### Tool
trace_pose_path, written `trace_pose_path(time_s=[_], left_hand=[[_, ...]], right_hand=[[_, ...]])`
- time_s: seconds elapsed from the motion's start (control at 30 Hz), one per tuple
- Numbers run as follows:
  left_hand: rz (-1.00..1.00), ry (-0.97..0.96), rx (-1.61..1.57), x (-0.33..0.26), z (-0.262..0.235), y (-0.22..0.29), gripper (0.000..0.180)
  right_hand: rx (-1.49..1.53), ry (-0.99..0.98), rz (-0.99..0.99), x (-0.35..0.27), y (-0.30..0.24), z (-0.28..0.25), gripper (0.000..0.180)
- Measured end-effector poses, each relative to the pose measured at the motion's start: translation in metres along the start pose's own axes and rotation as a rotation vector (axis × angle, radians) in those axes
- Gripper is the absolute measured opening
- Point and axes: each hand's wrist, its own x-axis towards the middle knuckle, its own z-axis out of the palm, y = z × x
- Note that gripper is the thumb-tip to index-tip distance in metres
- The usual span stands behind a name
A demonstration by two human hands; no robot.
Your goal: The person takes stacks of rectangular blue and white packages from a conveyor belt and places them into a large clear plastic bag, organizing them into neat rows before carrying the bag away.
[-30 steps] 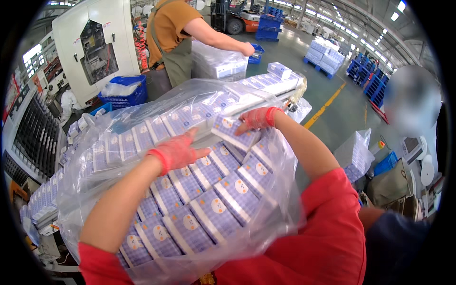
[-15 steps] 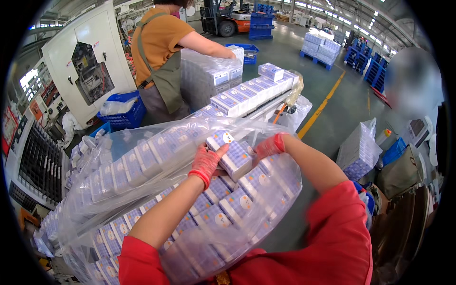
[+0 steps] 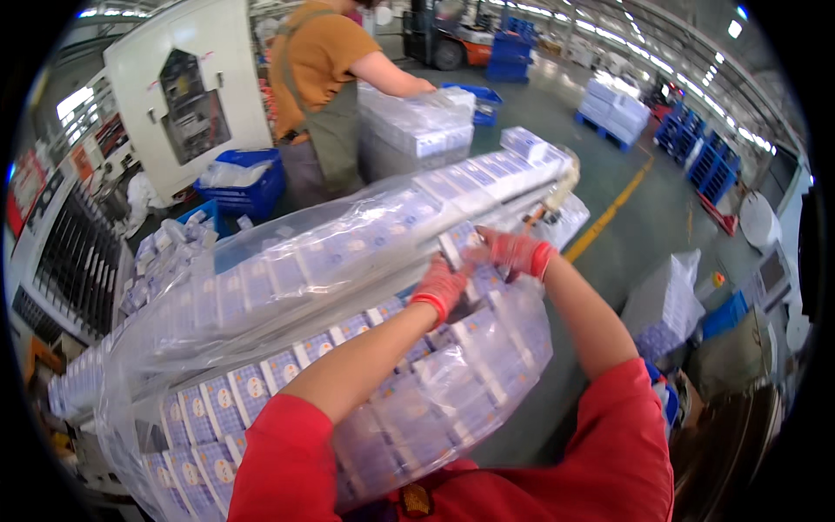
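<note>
Both my hands wear red-and-white gloves and meet at the far right end of a clear plastic bag point(image 3: 535, 335) filled with rows of purple-and-white checked tissue packs point(image 3: 252, 391). My left hand point(image 3: 442, 287) is closed on the near side of one tissue pack point(image 3: 459, 237), which stands tilted above the rows. My right hand point(image 3: 515, 250) grips from the right, its fingers curled toward the same pack. Motion blurs the fingertips, and the hands partly hide the pack's lower end. Beyond the bag, a long row of similar packs lies along a conveyor point(image 3: 513, 196).
Across the conveyor a person point(image 3: 317, 78) in an apron handles a wrapped bundle point(image 3: 409, 122). Blue crates point(image 3: 239, 184) stand by a white machine cabinet point(image 3: 187, 87). A wrapped bundle point(image 3: 665, 300) sits on the floor at right. Farther off are a forklift point(image 3: 448, 43) and stacked blue pallets point(image 3: 696, 148).
My left hand has moved right and away with the tissue pack, which is now more upright near the bag's far edge. My right hand has come up beside it. The whole view has shifted slightly.
</note>
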Motion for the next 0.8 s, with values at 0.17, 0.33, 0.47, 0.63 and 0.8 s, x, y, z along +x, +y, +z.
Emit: trace_pose_path(time_s=[0.17,0.33,0.47,0.63,0.8], left_hand=[[0.154,-0.401,0.913,-0.09,-0.046,0.072,0.038],[0.27,-0.108,1.114,-0.189,-0.179,0.093,0.048],[0.083,-0.169,1.115,-0.238,-0.24,0.024,0.05],[0.031,-0.482,1.264,-0.279,-0.231,0.044,0.047],[0.656,0.074,1.146,-0.304,-0.274,0.079,0.054]], right_hand=[[-0.432,0.198,0.014,-0.001,0.009,0.034,0.11],[-0.092,-0.079,0.166,0.004,0.04,0.015,0.092],[-0.312,0.042,0.136,0.015,0.022,0.03,0.077],[0.033,0.081,0.134,-0.006,-0.013,0.047,0.06],[-0.239,0.08,0.226,0.001,0.013,0.035,0.057]])
